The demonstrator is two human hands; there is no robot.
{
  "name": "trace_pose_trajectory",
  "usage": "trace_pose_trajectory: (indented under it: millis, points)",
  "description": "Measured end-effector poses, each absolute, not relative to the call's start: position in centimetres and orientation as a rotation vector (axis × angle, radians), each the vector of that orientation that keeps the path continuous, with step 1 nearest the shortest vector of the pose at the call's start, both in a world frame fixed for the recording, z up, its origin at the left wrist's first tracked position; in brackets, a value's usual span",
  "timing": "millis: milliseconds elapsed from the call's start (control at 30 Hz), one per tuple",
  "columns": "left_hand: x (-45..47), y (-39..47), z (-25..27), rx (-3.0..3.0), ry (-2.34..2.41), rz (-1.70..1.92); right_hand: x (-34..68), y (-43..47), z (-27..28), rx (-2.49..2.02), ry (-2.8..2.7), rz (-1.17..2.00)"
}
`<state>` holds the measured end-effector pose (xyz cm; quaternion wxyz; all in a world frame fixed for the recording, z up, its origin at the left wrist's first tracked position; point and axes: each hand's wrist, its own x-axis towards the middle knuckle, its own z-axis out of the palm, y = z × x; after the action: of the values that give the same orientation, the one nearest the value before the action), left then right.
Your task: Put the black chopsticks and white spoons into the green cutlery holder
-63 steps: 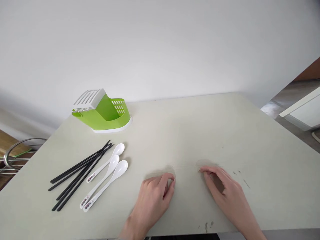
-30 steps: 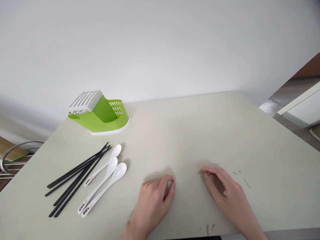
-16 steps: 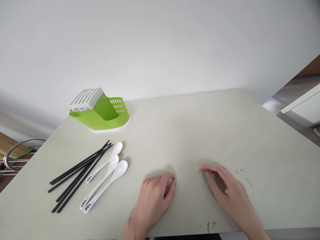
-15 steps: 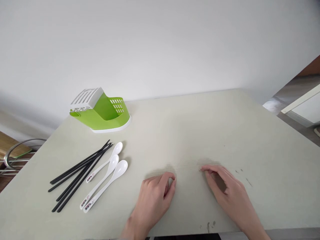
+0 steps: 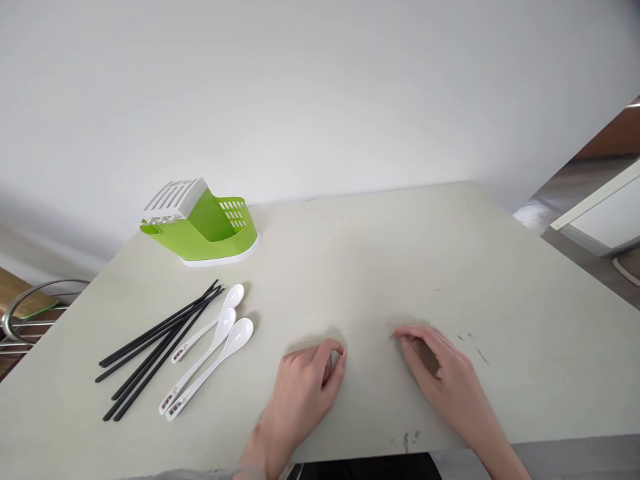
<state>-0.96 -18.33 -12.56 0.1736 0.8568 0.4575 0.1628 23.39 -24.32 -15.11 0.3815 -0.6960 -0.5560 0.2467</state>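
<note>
Spoons: three glossy white spoons with oval bowls and long slim handles (image 5: 220,360), lying on the pale grey-green tabletop (image 5: 340,267), left of the left hand. Bowls face up and point away from the person; handle ends point toward the near-left, each bearing a small dark-and-red print. Handles run roughly parallel; the two nearest spoons lie very close together — contact between them cannot be judged.

Chopsticks: a loose bundle of slender, straight black chopsticks (image 5: 167,341), just left of the spoons. Thick ends fan out toward the near-left; thin tips cross and bunch near the farthest spoon bowl. Exact count uncertain, at least five.

Container: bright green plastic cutlery caddy (image 5: 203,248), upright at far left, near the plain white wall (image 5: 320,100). White base plate below; white slotted cover over the taller section; lower section open-topped, its rounded end pierced with rows of rectangular holes. Floor of the caddy hidden, contents not determinable.

Second container: metal wire rack (image 5: 7,323) at the left edge, with a wooden board with a green edge (image 5: 23,293) in it.

Hands: left hand (image 5: 309,380) and right hand (image 5: 445,373) rest well apart near the front edge — fingers curled on both, thumb and index narrow, tips together or nearly so.
</note>
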Motion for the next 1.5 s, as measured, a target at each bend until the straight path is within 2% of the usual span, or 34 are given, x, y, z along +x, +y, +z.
trace_pose_trajectory:
  millis: [600, 800, 967, 1000, 1100, 1233, 1500]
  points:
    - [-1.1, -18.4, -12.7, 2.430, 1.282, 0.511, 23.4, -24.3, -15.2, -1.776, -1.390, 0.664]
    - [-3.9, -17.9, -10.4, 2.367, 1.394, 0.856, 23.5, -24.4, -15.7, -1.783, -1.379, 0.674]
    - [-10.8, -16.1, -7.2, 2.153, 1.969, 1.209, 23.5, -24.5, -15.7, -1.787, -1.375, 0.691]
    - [-12.5, -15.5, -6.5, 2.124, 2.097, 1.191, 23.5, -24.5, -15.7, -1.783, -1.378, 0.687]
    - [-17.4, -13.6, -4.7, 2.185, 2.270, 0.751, 23.6, -24.6, -15.6, -1.775, -1.397, 0.680]
    - [-22.5, -11.8, -3.2, 2.224, 2.213, 0.207, 23.9, -24.6, -15.8, -1.784, -1.434, 0.691]
    - [-27.8, -12.9, -3.0, 2.043, 2.072, -0.035, 23.7, -24.8, -15.8, -1.791, -1.440, 0.659]
